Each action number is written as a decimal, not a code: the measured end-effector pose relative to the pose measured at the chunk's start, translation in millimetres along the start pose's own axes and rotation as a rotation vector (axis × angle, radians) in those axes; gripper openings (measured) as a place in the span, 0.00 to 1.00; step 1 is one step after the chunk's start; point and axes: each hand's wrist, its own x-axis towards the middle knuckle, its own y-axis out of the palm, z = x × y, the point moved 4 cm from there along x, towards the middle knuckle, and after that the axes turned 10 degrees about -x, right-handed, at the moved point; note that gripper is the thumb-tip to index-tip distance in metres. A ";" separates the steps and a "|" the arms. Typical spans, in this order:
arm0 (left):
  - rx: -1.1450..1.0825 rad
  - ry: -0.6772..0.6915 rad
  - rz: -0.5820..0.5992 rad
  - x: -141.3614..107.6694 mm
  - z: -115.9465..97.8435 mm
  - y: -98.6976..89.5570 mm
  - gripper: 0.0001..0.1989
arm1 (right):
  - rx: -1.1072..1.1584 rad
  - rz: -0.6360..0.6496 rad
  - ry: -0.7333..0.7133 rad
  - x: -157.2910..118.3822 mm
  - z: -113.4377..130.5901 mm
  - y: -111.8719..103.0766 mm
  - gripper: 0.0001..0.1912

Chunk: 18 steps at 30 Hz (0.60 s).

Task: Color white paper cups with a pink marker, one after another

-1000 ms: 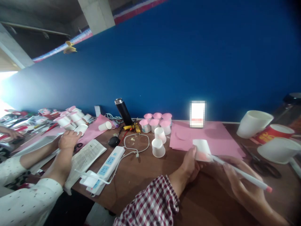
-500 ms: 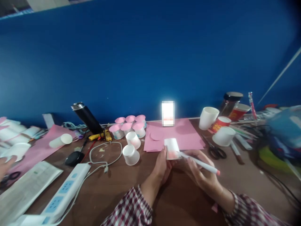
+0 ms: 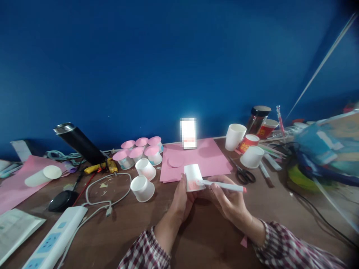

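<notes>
My left hand is wrapped round a white paper cup, which bears pinkish marks near its lower edge. A white marker with a reddish end is pinched in my right hand, its tip against the cup's side. Behind them lie sheets of pink paper with a pink paper disc on top. Left of the sheets stand several cups topped with pink discs. Two uncovered white cups are in front of those.
Scissors, white cups, red cups and markers lie at the right. A bright blurred upright object stands at the back. On the left are a black flask, a looped cable, yellow-handled pliers and a power strip.
The view has turned to the right, so things sit further left. My right hand has tilted the marker flatter, and its tip has shifted onto the cup's side. My left hand still holds the cup.
</notes>
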 end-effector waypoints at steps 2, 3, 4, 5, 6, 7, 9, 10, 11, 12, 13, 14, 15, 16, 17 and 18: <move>0.018 -0.001 0.001 -0.6 -0.9 1.2 0.28 | 0.036 -0.002 0.019 -0.4 -0.4 1.2 0.12; 0.026 0.003 -0.006 -0.6 -1.2 0.9 0.28 | 0.044 0.001 0.019 -0.3 0.4 1.7 0.13; 0.028 0.006 -0.015 -0.4 -1.3 0.3 0.27 | 0.045 0.005 0.015 -0.1 1.5 2.1 0.13; 0.027 0.008 -0.020 -0.1 -1.1 -0.5 0.27 | 0.039 0.007 0.012 0.1 2.3 2.3 0.13; 0.023 0.007 -0.019 0.1 -0.8 -1.1 0.27 | 0.031 0.008 0.010 0.2 2.4 2.4 0.13; 0.018 0.007 -0.013 0.4 -0.5 -1.3 0.27 | 0.023 0.010 0.013 0.2 1.9 2.5 0.13; 0.005 0.007 0.000 0.4 -0.1 -0.8 0.27 | 0.019 0.016 0.024 -0.3 -0.9 2.9 0.13; 0.000 0.005 0.002 0.2 0.0 -0.2 0.27 | 0.022 0.021 0.028 -0.7 -2.6 3.2 0.13; -0.002 0.002 0.002 -0.1 -0.1 0.8 0.26 | 0.024 0.026 0.030 -1.1 -4.0 3.5 0.13; -0.001 0.000 -0.002 -0.5 -0.3 1.9 0.26 | 0.025 0.028 0.028 -1.4 -5.0 3.7 0.12; 0.003 -0.001 -0.007 -0.9 -0.8 3.0 0.26 | 0.023 0.029 0.024 -1.7 -5.5 3.8 0.12; 0.010 0.000 -0.009 -1.3 -1.2 4.3 0.26 | 0.019 0.028 0.019 -1.7 -5.6 3.7 0.11; 0.017 0.002 -0.008 -1.7 -1.8 5.5 0.26 | 0.016 0.022 0.014 -1.7 -5.4 3.4 0.11; 0.022 0.006 -0.005 -2.1 -2.2 6.4 0.26 | 0.012 0.018 0.010 -1.6 -5.1 3.2 0.11; 0.024 0.008 -0.002 -2.3 -2.5 7.2 0.26 | 0.008 0.014 0.009 -1.4 -4.9 2.9 0.11; 0.025 0.009 0.003 -2.5 -2.6 7.6 0.26 | 0.002 0.012 0.007 -1.2 -4.9 2.8 0.11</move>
